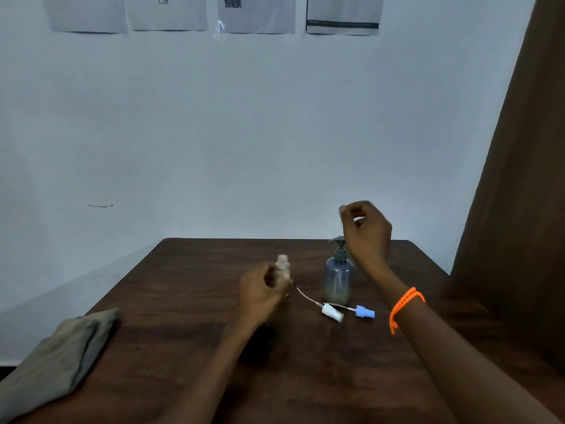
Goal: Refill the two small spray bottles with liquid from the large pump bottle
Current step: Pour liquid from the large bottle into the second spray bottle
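So the left hand (264,289) is wrapped around one small clear spray bottle (282,266), holding it upright on the desk (189,316) a bit back from the middle, neck open and pointing up, I'd guess to keep it steady for filling. The right hand (365,229) hangs in the air just above the pump bottle (338,278), fingers loosely curled and gripping nothing, probably about to press the pump head (337,240). The pump bottle stands just right of the held bottle, toward the far edge, and looks only partly full.

Two sprayer tops lie in front of it, a white one (332,312) and a blue one (365,312), dip tubes trailing, so both bottles seem uncapped already. I can't spot the second small bottle though. A folded grey cloth (58,359) sits at the near left corner.
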`<state>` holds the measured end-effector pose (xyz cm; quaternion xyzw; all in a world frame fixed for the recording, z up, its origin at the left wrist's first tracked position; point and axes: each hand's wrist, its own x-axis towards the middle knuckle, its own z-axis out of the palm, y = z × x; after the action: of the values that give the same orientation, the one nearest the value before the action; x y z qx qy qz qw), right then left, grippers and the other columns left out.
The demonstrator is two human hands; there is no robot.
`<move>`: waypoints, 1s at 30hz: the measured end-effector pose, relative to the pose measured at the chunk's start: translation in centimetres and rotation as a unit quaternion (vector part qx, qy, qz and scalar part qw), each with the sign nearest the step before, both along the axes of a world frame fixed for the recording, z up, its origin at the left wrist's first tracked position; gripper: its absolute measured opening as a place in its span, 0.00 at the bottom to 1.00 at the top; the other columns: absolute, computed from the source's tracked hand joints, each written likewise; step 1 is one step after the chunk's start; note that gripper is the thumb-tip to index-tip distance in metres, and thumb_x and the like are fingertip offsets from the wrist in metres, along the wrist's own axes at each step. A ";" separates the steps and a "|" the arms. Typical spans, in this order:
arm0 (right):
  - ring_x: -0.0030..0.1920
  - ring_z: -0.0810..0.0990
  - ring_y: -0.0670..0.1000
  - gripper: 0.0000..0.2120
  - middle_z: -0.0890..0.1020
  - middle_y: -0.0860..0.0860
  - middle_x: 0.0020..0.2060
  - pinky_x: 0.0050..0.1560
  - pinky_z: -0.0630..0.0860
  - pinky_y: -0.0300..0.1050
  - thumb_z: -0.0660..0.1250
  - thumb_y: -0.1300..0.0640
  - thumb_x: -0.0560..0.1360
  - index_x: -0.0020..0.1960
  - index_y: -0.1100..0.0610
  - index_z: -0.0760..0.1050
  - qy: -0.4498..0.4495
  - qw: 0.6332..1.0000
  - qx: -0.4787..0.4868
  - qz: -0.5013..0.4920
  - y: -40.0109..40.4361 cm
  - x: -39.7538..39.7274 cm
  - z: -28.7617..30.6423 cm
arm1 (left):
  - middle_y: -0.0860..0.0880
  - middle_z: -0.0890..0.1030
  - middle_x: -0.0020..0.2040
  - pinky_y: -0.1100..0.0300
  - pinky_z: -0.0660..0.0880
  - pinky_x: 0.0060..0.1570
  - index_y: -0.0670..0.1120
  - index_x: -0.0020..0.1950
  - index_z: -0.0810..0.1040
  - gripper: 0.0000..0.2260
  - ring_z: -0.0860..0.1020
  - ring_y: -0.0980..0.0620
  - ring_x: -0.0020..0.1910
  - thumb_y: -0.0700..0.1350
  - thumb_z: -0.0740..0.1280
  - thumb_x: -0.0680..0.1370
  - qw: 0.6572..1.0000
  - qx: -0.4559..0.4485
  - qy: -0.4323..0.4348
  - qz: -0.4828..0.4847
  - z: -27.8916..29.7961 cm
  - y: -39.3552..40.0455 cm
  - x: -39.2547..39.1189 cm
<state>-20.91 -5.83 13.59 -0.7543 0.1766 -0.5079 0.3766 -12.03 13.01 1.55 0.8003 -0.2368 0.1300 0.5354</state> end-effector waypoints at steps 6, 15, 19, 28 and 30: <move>0.41 0.83 0.59 0.18 0.84 0.58 0.35 0.43 0.81 0.53 0.65 0.49 0.74 0.38 0.64 0.79 0.193 0.974 0.112 0.045 -3.9 5.5 0.4 | 0.58 0.84 0.36 0.68 0.75 0.38 0.49 0.51 0.88 0.10 0.81 0.63 0.35 0.44 0.80 0.71 0.997 0.008 -0.007 -0.076 1.4 -5.3 -2.0; 0.26 0.73 0.51 0.05 0.78 0.52 0.25 0.34 0.68 0.41 0.64 0.60 0.78 0.43 0.58 0.76 0.353 0.883 0.262 0.164 -4.4 7.0 0.1 | 0.53 0.82 0.35 0.52 0.79 0.37 0.54 0.46 0.85 0.08 0.80 0.54 0.34 0.54 0.73 0.70 0.994 0.043 -0.041 -0.097 0.5 -7.3 0.1; 0.38 0.78 0.55 0.07 0.81 0.55 0.32 0.42 0.74 0.47 0.65 0.62 0.76 0.51 0.63 0.80 0.368 0.886 0.237 0.154 -4.5 7.3 -0.2 | 0.56 0.81 0.40 0.58 0.77 0.41 0.55 0.54 0.86 0.13 0.80 0.57 0.40 0.57 0.71 0.72 0.994 0.019 -0.074 -0.082 0.5 -7.9 0.4; 0.35 0.79 0.55 0.09 0.83 0.59 0.42 0.33 0.76 0.43 0.67 0.65 0.72 0.50 0.65 0.82 0.350 0.902 0.214 0.132 -4.6 8.0 -0.8 | 0.53 0.78 0.46 0.72 0.72 0.42 0.55 0.68 0.83 0.20 0.79 0.60 0.46 0.49 0.78 0.76 0.989 -0.090 -0.051 -0.108 0.5 -8.5 0.1; 0.36 0.79 0.55 0.08 0.82 0.59 0.42 0.35 0.76 0.44 0.67 0.66 0.73 0.49 0.64 0.82 0.349 0.901 0.216 0.138 -4.7 8.0 -0.9 | 0.51 0.78 0.47 0.74 0.71 0.43 0.54 0.69 0.82 0.20 0.78 0.62 0.47 0.49 0.78 0.77 0.986 -0.102 -0.055 -0.116 0.5 -8.4 -0.2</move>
<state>-12.95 -10.49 12.67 -0.8001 0.2962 -0.1046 0.5110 -12.20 4.60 2.08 0.7002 -0.3425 0.1349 0.6117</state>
